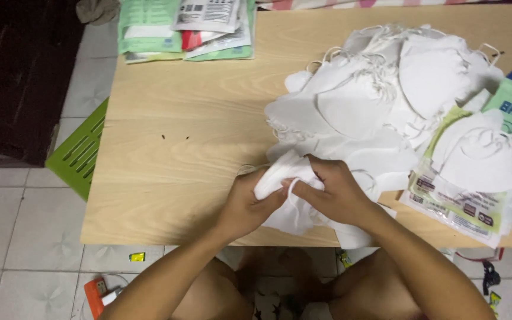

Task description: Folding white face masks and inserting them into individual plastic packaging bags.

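Note:
Near the front edge of a light wooden table (167, 148), both my hands grip a small stack of white folded face masks (282, 172). My left hand (245, 204) holds the stack from below and the left. My right hand (336, 189) closes over it from the right, fingers curled on the top mask. Behind them a big loose pile of white masks (380, 95) with ear loops spreads over the table's right half.
Green and clear plastic packages (475, 195) lie at the right edge with masks on them. More printed packets (188, 26) are stacked at the back left. A green plastic crate (81, 151) stands on the tiled floor to the left. Small items lie on the floor below.

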